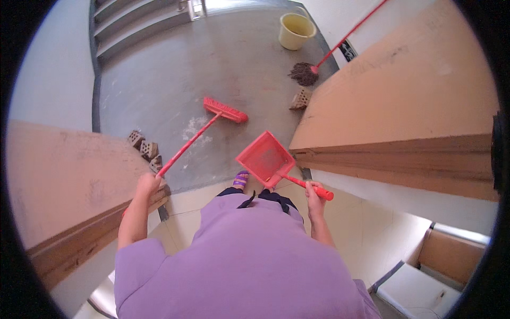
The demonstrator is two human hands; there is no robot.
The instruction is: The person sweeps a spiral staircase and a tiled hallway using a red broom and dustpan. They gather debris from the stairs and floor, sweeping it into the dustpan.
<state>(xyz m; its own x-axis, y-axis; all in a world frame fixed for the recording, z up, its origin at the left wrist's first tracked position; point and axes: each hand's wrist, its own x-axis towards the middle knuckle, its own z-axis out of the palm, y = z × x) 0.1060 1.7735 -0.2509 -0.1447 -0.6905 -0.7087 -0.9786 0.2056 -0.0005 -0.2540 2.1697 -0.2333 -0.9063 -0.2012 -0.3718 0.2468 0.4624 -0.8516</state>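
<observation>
My left hand [148, 185] grips the red handle of a broom [226, 109], whose bristled head lies ahead over the grey concrete floor. In my right hand [314, 195] is the short red handle of a plastic dustpan [265, 157]. The dustpan hangs in front of my feet, its open edge turned away from me, with a small yellowish bit near its handle end. A purple sandal [241, 179] shows to the left of the pan. Pan and broom head are apart.
Wooden doors [390, 99] stand open on both sides. Perforated bricks [149, 149] lie by the left door, another brick [301, 99] by the right. Beyond are a dark-headed mop [304, 74] with a red handle, a yellow bucket [295, 34] and concrete steps [135, 28].
</observation>
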